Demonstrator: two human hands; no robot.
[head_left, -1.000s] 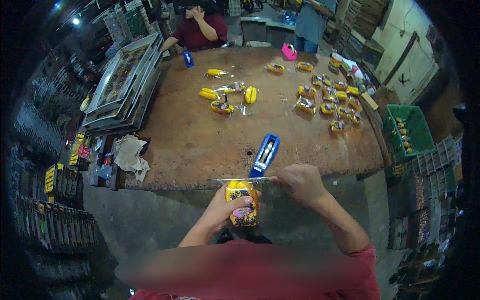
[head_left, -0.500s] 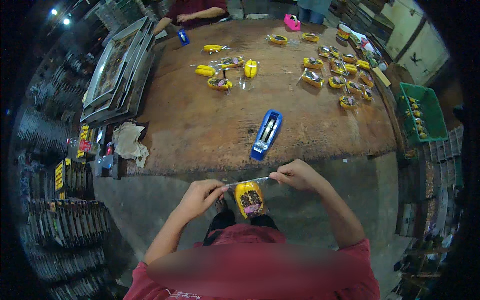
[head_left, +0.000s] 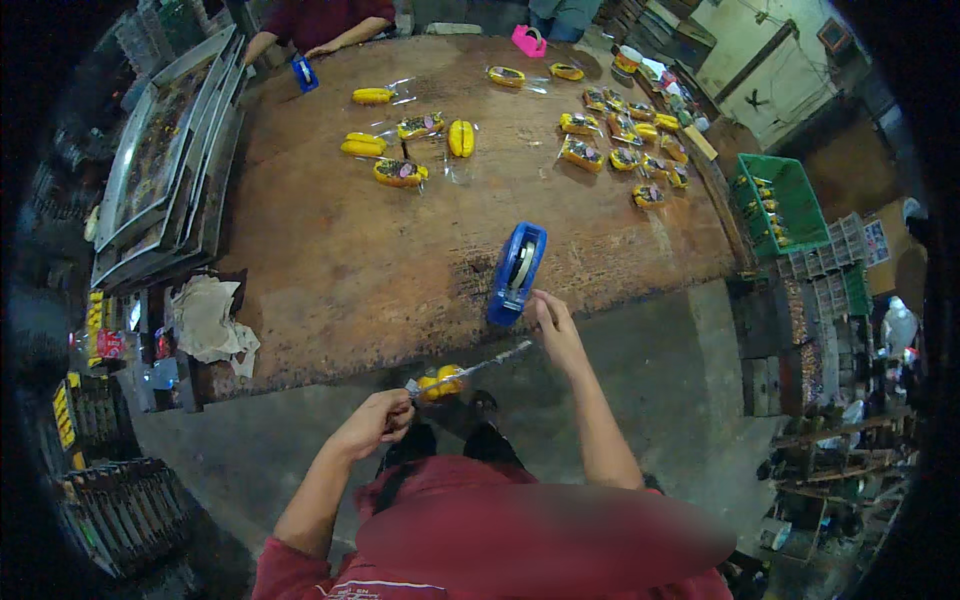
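Note:
My left hand (head_left: 378,422) is closed on one gathered end of a clear plastic bag. Inside the bag hangs a yellow-topped bread roll (head_left: 440,382), over the floor just off the table's near edge. The bag's folded top edge (head_left: 490,359) stretches out to the right as a thin strip, its far end free. My right hand (head_left: 556,325) is at the near end of a blue tape dispenser (head_left: 518,268), its thumb and fingertips close together against the dispenser's right side. What lies between those fingertips is too small to make out.
The wooden table (head_left: 330,250) bears several bagged rolls (head_left: 620,130). Metal trays (head_left: 170,150) are stacked at left, near a crumpled cloth (head_left: 212,322). A green crate (head_left: 780,200) is at right. Across the table, a co-worker's hand (head_left: 330,47) rests near another blue dispenser (head_left: 304,74).
My right hand has let go of the bag's top edge and moved up to the tape dispenser. My left hand keeps hold of the bag, and the roll has swung and tilted. The view has shifted right.

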